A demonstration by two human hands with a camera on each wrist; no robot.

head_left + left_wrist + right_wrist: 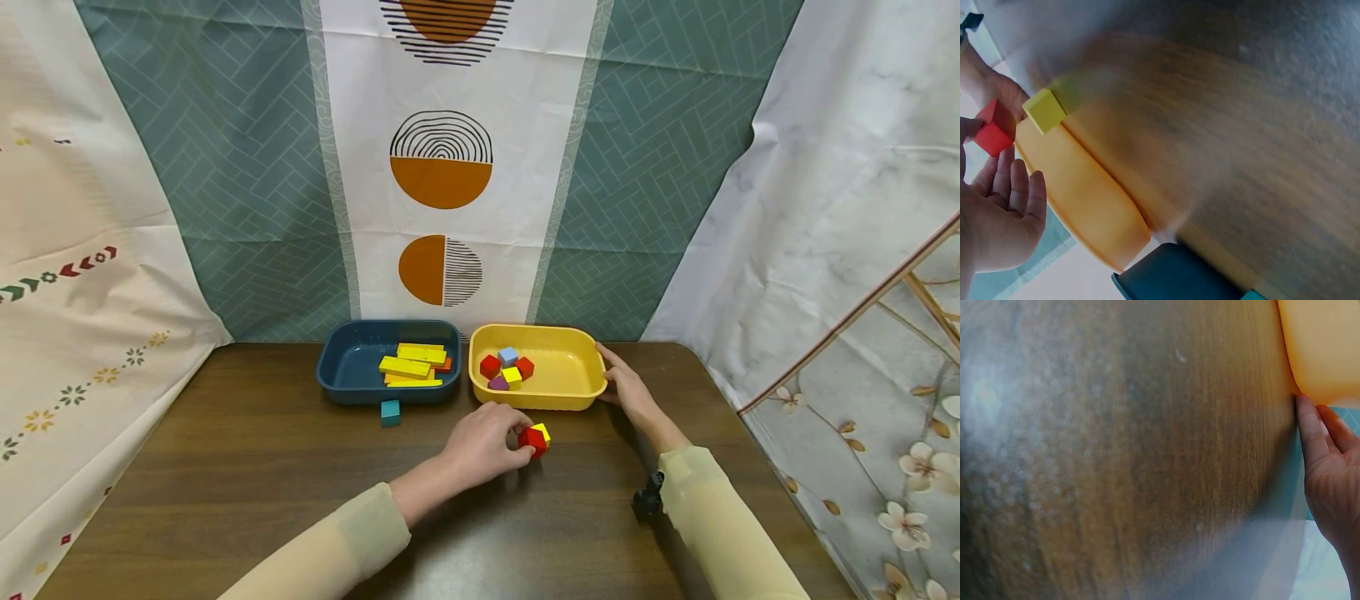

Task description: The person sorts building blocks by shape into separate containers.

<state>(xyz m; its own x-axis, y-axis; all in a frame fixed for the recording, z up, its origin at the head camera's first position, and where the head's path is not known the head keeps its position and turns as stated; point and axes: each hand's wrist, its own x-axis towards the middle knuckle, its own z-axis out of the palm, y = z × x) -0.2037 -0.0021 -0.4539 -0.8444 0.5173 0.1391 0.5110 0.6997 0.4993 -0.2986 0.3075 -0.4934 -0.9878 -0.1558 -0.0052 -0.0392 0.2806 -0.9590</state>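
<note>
My left hand (489,446) pinches a red cube (532,442) between thumb and fingertips, just in front of the yellow bin (585,401). A yellow cube (542,431) lies on the table behind the red one; in the left wrist view the yellow cube (1044,111) appears apart from the red cube (997,128). Several blocks sit inside the yellow bin at its left, among them a light blue cube (507,357) and a purple block (498,383). Extended fingers of my right hand (628,388) touch the bin's right end, also seen in the right wrist view.
A dark blue bin (341,392) with several yellow and orange bars (405,367) stands left of the yellow one. One teal cube (390,413) lies before it on the wooden table (285,467). Patterned cloth (255,192) hangs behind.
</note>
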